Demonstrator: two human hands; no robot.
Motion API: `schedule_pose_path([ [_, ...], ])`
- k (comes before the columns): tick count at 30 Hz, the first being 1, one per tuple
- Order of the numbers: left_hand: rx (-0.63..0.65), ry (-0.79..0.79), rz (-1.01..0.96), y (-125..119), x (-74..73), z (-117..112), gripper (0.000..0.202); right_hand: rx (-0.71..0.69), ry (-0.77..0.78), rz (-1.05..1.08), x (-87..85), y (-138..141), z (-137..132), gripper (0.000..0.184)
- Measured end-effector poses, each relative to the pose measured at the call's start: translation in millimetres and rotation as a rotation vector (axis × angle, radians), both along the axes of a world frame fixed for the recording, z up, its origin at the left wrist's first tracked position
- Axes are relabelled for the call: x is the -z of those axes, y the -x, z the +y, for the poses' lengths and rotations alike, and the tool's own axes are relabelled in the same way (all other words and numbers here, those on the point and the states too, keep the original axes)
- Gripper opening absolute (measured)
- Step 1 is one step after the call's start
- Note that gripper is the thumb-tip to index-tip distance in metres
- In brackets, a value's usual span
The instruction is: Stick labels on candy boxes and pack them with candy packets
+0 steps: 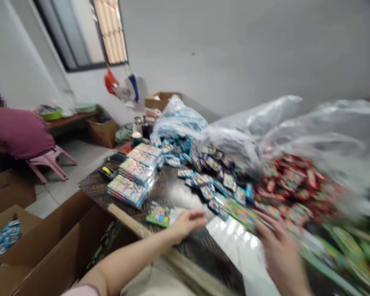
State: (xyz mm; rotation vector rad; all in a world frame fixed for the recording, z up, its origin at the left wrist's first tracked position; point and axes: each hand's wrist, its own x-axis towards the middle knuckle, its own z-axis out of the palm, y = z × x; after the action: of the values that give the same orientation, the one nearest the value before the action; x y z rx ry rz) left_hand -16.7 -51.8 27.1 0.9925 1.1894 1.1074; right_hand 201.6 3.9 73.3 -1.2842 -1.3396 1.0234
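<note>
My left hand (187, 225) hovers over the dark table with its fingers loosely stretched out and nothing visible in them. Just beyond it lies a flat green printed card (160, 214), partly covered by the hand. My right hand (279, 250), blurred, has its fingers on the near end of a long green printed card (238, 211); the grip is partly hidden. Below that card lies a white blister sheet (232, 236) with shiny bumps. Small blue packets (207, 191) are scattered just behind.
Stacks of printed boxes (127, 189) stand left of the packets. Red packets (295, 181) and green packs (351, 246) lie to the right, with clear plastic bags (252, 123) behind. Cardboard boxes (58, 242) flank the table. A person (21, 131) sits on a pink stool (54, 162).
</note>
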Motion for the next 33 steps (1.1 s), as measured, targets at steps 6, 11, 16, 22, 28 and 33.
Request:
schedule_pose_path([
  [6,-0.209,0.075,-0.309,-10.3,-19.7,-8.0,0.043,-0.071,0.085,0.249,56.7,72.4,-69.0,0.038],
  [11,-0.066,0.17,-0.216,14.0,-13.1,-21.1,0.038,-0.277,-0.171,-0.106,62.6,51.6,-80.5,0.064],
  [16,0.056,0.172,-0.107,7.3,-2.8,-30.4,0.037,-0.464,-0.379,-0.294,51.4,41.5,-78.3,0.08],
  [22,0.167,-0.124,0.446,35.3,11.9,-20.5,0.05,-0.282,-0.509,-0.461,60.0,31.7,-67.6,0.074],
  [28,0.395,-0.366,1.303,73.2,35.0,-2.9,0.107,-0.27,-0.486,-0.576,93.1,32.8,-36.1,0.078],
  [33,0.388,-0.507,1.209,71.4,35.9,-7.9,0.117,-0.411,-0.4,-0.538,100.1,44.3,-39.4,0.084],
])
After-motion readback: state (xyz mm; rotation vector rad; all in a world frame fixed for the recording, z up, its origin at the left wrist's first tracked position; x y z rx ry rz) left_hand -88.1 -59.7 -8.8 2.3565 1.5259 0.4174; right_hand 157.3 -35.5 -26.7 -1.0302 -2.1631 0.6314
